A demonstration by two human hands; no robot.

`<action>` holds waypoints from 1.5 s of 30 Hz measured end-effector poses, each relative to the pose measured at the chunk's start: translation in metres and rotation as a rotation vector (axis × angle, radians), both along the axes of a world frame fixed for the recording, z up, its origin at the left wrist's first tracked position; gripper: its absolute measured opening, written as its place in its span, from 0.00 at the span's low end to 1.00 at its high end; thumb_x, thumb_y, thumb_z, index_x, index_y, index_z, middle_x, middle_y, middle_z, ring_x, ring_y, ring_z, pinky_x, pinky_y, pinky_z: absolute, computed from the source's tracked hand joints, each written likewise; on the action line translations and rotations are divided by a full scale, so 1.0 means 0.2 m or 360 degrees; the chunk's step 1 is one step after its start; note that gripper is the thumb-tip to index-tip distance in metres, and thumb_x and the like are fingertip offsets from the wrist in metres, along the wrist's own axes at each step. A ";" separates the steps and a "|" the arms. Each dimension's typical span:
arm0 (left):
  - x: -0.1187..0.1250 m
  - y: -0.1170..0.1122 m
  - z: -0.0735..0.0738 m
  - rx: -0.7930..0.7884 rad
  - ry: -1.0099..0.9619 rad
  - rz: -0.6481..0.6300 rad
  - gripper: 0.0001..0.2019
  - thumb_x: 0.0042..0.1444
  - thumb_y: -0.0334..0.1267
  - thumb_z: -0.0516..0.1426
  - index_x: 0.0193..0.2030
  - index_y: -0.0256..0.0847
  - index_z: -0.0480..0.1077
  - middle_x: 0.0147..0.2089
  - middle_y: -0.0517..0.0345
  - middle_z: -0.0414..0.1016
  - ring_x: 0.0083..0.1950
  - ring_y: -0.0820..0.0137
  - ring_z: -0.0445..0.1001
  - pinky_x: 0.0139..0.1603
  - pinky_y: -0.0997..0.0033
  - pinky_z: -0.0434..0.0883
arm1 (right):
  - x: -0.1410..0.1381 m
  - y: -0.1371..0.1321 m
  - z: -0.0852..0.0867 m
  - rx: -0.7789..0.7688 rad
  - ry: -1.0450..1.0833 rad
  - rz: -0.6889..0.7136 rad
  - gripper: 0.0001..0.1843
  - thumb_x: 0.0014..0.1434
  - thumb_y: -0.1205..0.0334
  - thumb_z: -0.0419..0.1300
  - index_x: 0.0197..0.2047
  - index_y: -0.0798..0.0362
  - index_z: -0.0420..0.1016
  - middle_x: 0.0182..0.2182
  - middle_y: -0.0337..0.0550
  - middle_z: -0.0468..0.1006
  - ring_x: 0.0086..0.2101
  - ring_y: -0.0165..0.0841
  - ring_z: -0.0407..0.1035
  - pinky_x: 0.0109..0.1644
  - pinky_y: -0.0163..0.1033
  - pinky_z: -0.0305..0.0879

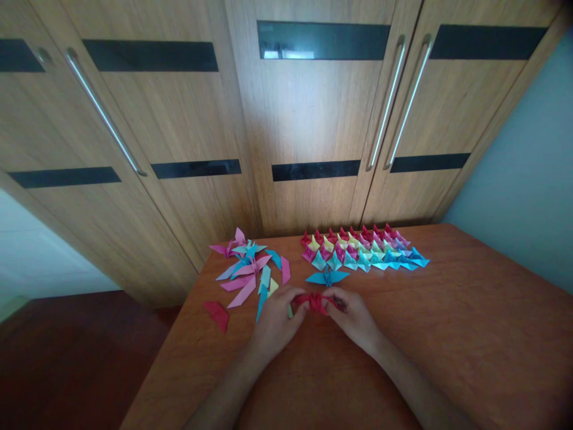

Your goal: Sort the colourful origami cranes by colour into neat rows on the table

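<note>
Between my two hands is a red folded paper piece (316, 303), held just above the table near its middle. My left hand (281, 312) pinches its left end, and my right hand (351, 313) grips the right end. The fingertips cover both ends of the paper. Just beyond it lies a blue origami piece (327, 278) with two spread wings. Left of my left hand, a loose pile of pink, blue and yellow folded papers (255, 266) is spread out. A flat red folded paper (217, 315) lies nearer the table's left edge.
Several rows of small folded paper pieces (358, 248), in red, yellow, pink and blue, stand at the back of the brown table (470, 334). Directly behind rises a wooden wardrobe (304, 113) with metal handles. A pale wall (514, 179) borders the right side.
</note>
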State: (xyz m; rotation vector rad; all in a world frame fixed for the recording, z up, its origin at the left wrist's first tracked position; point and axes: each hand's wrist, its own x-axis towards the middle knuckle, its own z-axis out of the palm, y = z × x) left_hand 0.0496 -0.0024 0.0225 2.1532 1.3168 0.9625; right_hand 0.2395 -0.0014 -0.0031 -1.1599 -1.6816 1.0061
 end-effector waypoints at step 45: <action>0.00 0.03 -0.06 -0.0882 -0.0688 -0.0194 0.16 0.53 0.50 0.57 0.26 0.38 0.71 0.25 0.59 0.73 0.27 0.72 0.67 0.28 0.76 0.59 | 0.02 -0.07 0.03 0.0470 -0.0581 -0.0266 0.12 0.61 0.57 0.51 0.29 0.50 0.71 0.23 0.39 0.73 0.24 0.31 0.65 0.30 0.34 0.59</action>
